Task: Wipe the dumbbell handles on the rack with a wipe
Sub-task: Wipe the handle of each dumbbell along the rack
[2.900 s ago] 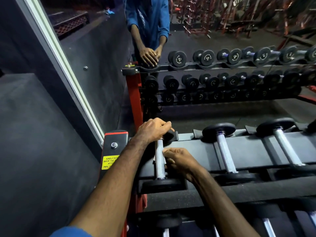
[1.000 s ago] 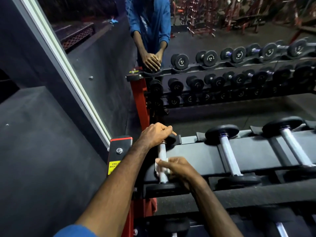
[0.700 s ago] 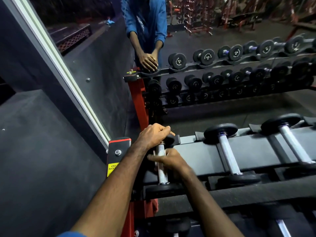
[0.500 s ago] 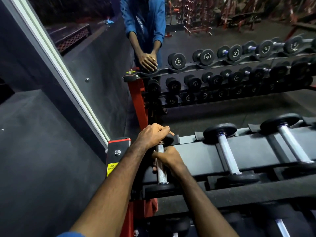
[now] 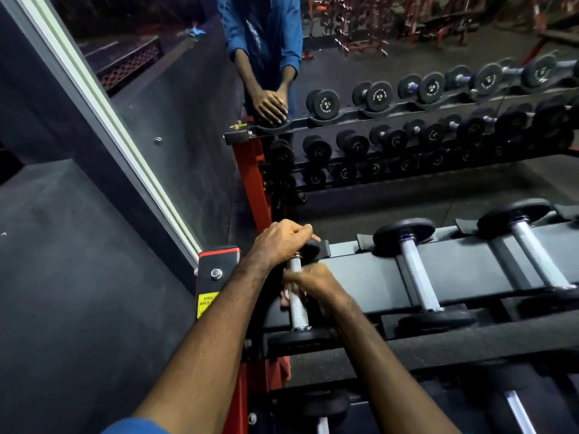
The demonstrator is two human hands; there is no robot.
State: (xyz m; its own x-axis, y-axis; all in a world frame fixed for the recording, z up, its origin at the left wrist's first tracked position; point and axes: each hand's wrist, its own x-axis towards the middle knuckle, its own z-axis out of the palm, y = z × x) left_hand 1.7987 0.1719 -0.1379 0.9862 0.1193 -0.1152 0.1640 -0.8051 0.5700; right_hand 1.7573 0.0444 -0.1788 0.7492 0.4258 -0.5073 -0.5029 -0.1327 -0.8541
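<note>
The leftmost dumbbell lies on the top shelf of the rack (image 5: 354,277), its knurled steel handle (image 5: 298,313) pointing away from me. My left hand (image 5: 280,242) grips the dumbbell's far black head from above. My right hand (image 5: 316,281) is curled round the upper part of the handle, just below the left hand. The wipe is almost wholly hidden under its fingers. The near black head (image 5: 300,338) sits at the shelf's front rail.
Two more dumbbells (image 5: 416,277) (image 5: 539,255) lie to the right on the same shelf. A red rack post with a yellow sticker (image 5: 206,303) stands at the left. A wall mirror (image 5: 194,104) ahead reflects the racks and a person in blue.
My right hand has slid along the handle from its middle up towards the far head, covering the white wipe. My left hand has stayed on the far head.
</note>
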